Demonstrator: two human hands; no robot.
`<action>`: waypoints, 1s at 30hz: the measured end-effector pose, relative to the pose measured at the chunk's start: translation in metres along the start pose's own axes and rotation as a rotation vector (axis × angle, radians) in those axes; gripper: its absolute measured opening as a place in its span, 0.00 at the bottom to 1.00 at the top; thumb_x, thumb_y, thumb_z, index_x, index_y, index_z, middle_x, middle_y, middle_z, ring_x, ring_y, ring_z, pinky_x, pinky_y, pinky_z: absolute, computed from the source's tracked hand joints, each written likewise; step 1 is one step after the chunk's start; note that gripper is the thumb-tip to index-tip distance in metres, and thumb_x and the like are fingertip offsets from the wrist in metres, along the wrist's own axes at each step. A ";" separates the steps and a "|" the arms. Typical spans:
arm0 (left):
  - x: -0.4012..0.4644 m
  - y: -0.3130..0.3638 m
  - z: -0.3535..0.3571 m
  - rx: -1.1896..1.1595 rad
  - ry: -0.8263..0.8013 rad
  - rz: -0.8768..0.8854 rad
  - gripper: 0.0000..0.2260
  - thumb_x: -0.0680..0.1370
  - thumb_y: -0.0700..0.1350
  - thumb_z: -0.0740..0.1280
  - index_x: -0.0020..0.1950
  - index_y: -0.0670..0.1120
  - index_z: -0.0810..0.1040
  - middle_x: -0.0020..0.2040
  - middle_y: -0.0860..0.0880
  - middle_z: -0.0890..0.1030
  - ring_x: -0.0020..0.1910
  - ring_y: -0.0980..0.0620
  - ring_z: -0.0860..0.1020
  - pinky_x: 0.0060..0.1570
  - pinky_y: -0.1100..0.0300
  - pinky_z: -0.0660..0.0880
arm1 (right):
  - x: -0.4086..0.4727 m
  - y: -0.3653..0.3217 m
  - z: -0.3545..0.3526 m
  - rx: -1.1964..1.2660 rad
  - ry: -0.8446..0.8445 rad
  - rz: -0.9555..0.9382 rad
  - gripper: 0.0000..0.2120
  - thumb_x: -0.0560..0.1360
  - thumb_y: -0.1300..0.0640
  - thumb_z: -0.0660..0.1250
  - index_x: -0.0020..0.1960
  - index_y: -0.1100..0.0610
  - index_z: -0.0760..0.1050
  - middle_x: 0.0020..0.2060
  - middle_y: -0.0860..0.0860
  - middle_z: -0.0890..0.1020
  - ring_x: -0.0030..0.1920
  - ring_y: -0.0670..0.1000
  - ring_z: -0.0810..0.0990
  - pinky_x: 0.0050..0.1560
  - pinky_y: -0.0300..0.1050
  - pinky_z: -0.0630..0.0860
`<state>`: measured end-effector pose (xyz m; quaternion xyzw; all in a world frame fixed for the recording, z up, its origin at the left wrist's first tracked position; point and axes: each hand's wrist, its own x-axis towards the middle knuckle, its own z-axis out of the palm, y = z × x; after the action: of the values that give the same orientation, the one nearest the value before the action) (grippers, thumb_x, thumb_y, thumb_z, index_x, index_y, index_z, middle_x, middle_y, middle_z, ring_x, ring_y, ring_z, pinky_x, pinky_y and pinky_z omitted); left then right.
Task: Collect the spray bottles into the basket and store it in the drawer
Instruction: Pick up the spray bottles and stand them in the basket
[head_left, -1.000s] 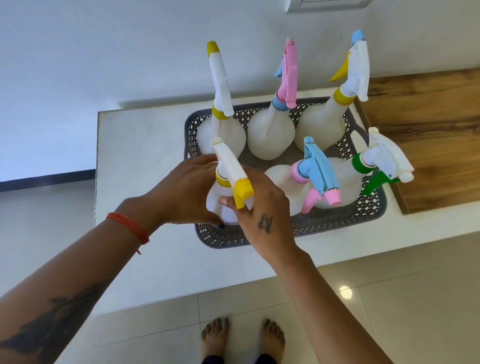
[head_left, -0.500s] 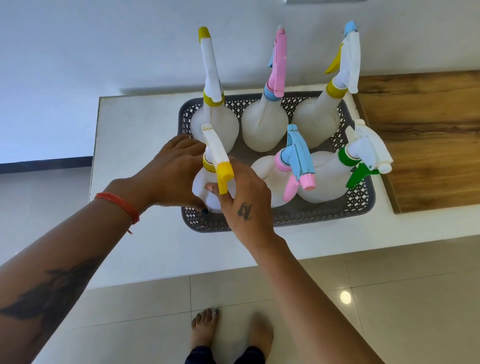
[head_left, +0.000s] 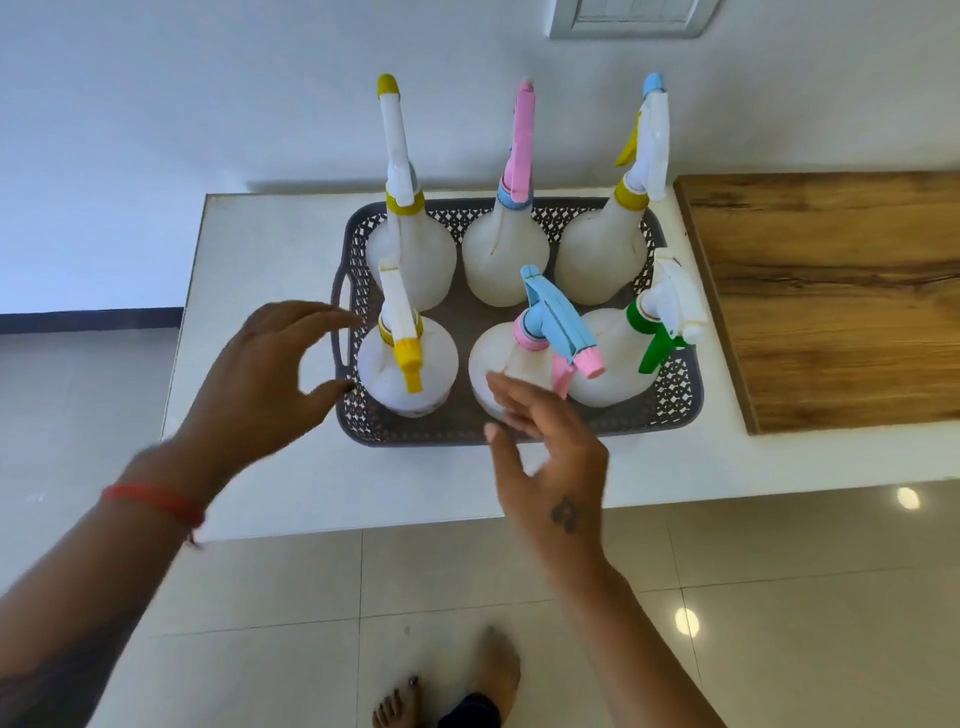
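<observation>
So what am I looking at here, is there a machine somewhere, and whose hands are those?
No machine: a person wears a camera on the head, looking down at their own hands. On the white counter sits a grey perforated plastic basket with six white plastic spray bottles standing in it, with yellow, pink, blue and green tops. The left hand, above a red wristband, hovers open beside the front bottle with the yellow nozzle. The right hand is open too. Neither holds anything. A wooden board lies to the right.
</observation>
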<state>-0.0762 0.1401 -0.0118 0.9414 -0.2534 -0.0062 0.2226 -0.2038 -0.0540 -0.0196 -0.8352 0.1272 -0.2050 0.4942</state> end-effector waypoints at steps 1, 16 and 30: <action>-0.017 0.004 0.004 -0.057 0.131 -0.082 0.22 0.67 0.39 0.75 0.59 0.45 0.77 0.55 0.43 0.80 0.53 0.43 0.77 0.55 0.58 0.71 | -0.012 0.004 -0.007 0.015 0.019 0.026 0.16 0.69 0.66 0.68 0.56 0.57 0.78 0.50 0.49 0.82 0.49 0.44 0.81 0.50 0.36 0.78; -0.168 0.070 0.102 -0.684 -0.059 -0.961 0.17 0.73 0.49 0.70 0.60 0.49 0.73 0.54 0.49 0.78 0.51 0.51 0.77 0.45 0.61 0.73 | -0.116 0.061 -0.016 0.183 -0.071 0.726 0.12 0.71 0.65 0.69 0.47 0.49 0.77 0.46 0.46 0.82 0.49 0.43 0.81 0.46 0.29 0.75; -0.135 0.081 0.111 -1.154 0.445 -1.369 0.33 0.72 0.53 0.70 0.72 0.49 0.58 0.69 0.43 0.68 0.62 0.46 0.72 0.64 0.50 0.70 | -0.103 0.088 -0.027 0.353 0.302 0.941 0.12 0.73 0.56 0.69 0.53 0.59 0.74 0.46 0.54 0.80 0.46 0.54 0.79 0.45 0.46 0.77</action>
<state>-0.2464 0.0963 -0.0911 0.6083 0.4498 -0.0807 0.6489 -0.3078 -0.0742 -0.1075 -0.5528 0.5220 -0.0973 0.6422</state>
